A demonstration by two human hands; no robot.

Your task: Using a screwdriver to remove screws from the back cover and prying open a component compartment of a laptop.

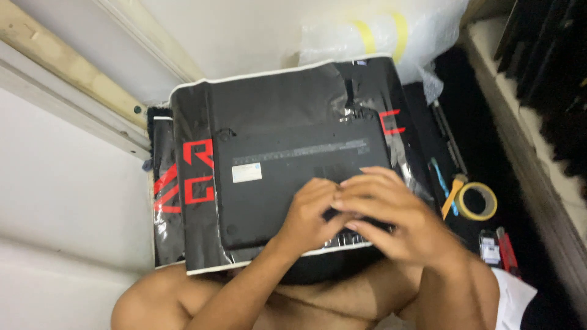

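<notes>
While the black mat (195, 183) with red marks covers the tabletop, a black laptop (275, 165) lies on it underside up, its near edge by the person's lap. Both hands meet over that near edge: the left hand (309, 211) curls with fingertips pressed onto the base, and the right hand (385, 217) lies over it, fingers bent; whether either pinches a small part I cannot tell. It looks like work on the base panel, calling for a fine, steady grip. To the right lie a tape roll (478, 201), a brush (452, 192) and a red cutter (507, 250).
</notes>
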